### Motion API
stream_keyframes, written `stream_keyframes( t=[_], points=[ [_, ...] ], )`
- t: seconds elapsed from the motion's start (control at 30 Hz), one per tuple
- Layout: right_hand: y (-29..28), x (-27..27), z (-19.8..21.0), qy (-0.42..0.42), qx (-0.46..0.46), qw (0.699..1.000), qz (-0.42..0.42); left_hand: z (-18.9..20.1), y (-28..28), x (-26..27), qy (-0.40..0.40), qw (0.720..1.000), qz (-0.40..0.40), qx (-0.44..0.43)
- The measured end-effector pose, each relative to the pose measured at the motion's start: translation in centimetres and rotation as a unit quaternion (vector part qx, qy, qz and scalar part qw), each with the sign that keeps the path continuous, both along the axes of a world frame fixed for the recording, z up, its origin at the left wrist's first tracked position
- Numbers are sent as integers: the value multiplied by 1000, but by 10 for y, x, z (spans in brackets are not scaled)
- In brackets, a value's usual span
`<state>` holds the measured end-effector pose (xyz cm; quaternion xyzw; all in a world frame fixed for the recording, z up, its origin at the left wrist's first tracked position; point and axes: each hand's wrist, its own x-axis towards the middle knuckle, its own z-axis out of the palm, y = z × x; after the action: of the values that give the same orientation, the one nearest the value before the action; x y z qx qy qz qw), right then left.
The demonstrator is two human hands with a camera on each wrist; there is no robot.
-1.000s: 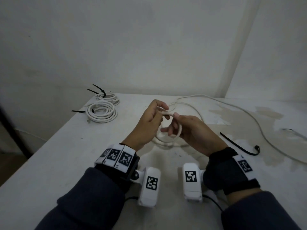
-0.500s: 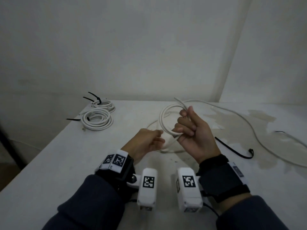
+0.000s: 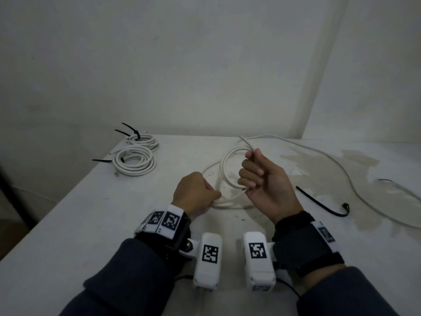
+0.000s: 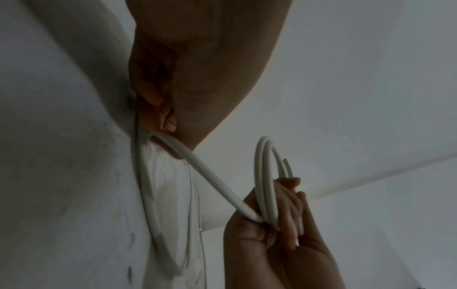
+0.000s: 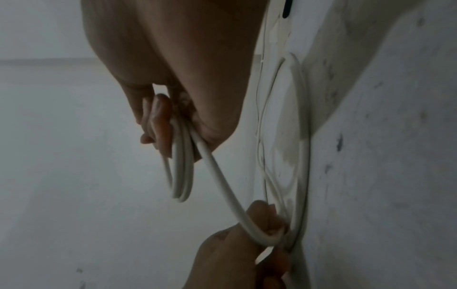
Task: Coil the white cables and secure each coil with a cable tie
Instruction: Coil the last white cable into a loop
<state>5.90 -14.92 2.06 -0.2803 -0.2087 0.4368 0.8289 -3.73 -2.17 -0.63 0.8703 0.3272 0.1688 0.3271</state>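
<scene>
My right hand [image 3: 252, 176] is raised over the table and grips a small coil of white cable [image 3: 224, 169], its loops standing upright with the free end sticking up past the fingers. In the right wrist view the coil [image 5: 181, 172] hangs from my curled fingers. My left hand [image 3: 205, 192] sits lower and to the left, pinching the same cable [image 4: 207, 174] where it runs from the coil down to the table. The rest of the cable [image 3: 341, 167] trails away to the right. A loose black cable tie [image 3: 323, 205] lies right of my right hand.
Two finished white coils [image 3: 134, 160] with black ties lie at the table's far left corner. A thin dark wire [image 3: 387, 180] lies at the far right. The white table [image 3: 68, 224] has stained patches on the right; walls close it in behind.
My hands have drawn apart: the right one lifted the coil up and turned it upright, while the left dropped towards the table and took hold of the trailing cable.
</scene>
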Motion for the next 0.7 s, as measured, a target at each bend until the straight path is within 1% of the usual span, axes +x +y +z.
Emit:
stream_keyframes(
  t=[0.03,0.07,0.1,0.13,0.17,0.23,0.3,0.33,0.37,0.43,0.47,0.5,0.6,0.7],
  points=[
    [-1,2,0,5,-12,1000,-5,-2,3,1,-20,1000,14,3],
    [-1,3,-1,5,-29,999,-12,-5,7,2,-57,998,31,-13],
    [-2,4,-1,0,-49,999,-23,-6,10,3,-104,993,45,-44],
    [-2,5,-1,-10,-72,997,-37,-6,11,3,-158,982,53,-93],
    [-2,5,-2,-23,-94,994,-51,-5,9,4,-215,962,57,-157],
    [-1,5,-3,-46,-130,988,-71,-1,4,5,-315,899,59,-300],
    [0,4,-4,-64,-148,984,-79,4,1,4,-379,826,47,-414],
    [1,4,-4,-73,-152,982,-79,6,0,3,-402,790,33,-461],
    [1,4,-5,-87,-158,980,-81,7,1,2,-418,762,16,-495],
    [2,4,-6,-133,-169,972,-90,9,-1,1,-442,720,-22,-534],
    [2,4,-7,-156,-169,968,-96,10,-2,0,-449,711,-40,-539],
    [2,3,-8,-173,-168,965,-100,10,-4,-1,-452,716,-53,-530],
    [1,4,-11,-209,-167,958,-105,10,-5,-1,-431,749,-83,-496],
    [-1,6,-14,-227,-173,952,-107,10,-7,-6,-403,758,-121,-498]
  ],
)
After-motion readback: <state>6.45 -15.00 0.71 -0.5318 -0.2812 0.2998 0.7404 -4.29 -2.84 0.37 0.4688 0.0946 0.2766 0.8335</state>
